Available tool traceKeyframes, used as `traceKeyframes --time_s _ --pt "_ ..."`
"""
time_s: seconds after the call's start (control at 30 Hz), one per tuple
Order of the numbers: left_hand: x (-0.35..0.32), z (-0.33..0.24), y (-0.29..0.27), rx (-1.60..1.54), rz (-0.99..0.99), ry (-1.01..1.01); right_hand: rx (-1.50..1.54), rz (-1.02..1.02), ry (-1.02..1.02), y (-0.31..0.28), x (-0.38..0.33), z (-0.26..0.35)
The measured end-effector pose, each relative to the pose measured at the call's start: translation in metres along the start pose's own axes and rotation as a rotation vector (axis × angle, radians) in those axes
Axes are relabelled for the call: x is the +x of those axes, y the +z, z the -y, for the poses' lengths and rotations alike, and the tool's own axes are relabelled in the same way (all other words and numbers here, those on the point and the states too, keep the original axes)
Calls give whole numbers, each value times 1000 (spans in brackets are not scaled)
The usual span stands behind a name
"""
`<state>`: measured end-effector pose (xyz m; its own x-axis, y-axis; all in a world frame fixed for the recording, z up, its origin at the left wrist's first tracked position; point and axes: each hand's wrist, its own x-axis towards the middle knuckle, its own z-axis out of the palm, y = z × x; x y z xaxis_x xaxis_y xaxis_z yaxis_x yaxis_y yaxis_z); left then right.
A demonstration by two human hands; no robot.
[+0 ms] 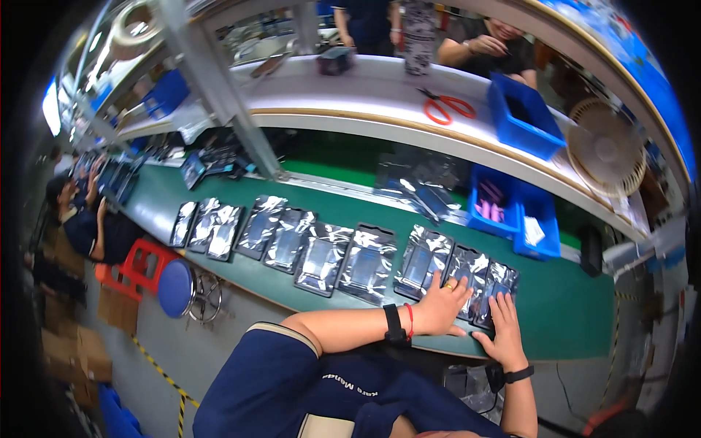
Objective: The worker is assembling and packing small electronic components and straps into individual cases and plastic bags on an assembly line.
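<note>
Several flat black packages in shiny clear plastic bags lie in a row along the green bench. My left hand (440, 306) is open, palm down, its fingers over the lower end of one bagged package (423, 255) and the edge of a narrower bagged package (467, 269) beside it. My right hand (504, 332) is also open and rests its fingers on the rightmost bagged package (502, 279). Left of my hands lie more of them, the nearest being a wide bagged package (367, 264). Glare hides what is inside the bags.
Behind the row are loose bagged parts (431, 197) and blue bins (537, 226). Orange-handled scissors (447, 109), another blue bin (522, 113) and a fan (606, 146) occupy the shelf above. People work across the shelf and at far left, near a blue stool (176, 287).
</note>
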<state>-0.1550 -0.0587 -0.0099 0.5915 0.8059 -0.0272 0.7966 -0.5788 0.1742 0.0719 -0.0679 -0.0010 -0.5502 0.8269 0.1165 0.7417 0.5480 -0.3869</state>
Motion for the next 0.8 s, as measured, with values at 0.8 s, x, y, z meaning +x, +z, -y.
traceKeyframes --time_s 0.8 --pt "-476 392 -9 -257 -478 -1909 19 61 -124 70 75 110"
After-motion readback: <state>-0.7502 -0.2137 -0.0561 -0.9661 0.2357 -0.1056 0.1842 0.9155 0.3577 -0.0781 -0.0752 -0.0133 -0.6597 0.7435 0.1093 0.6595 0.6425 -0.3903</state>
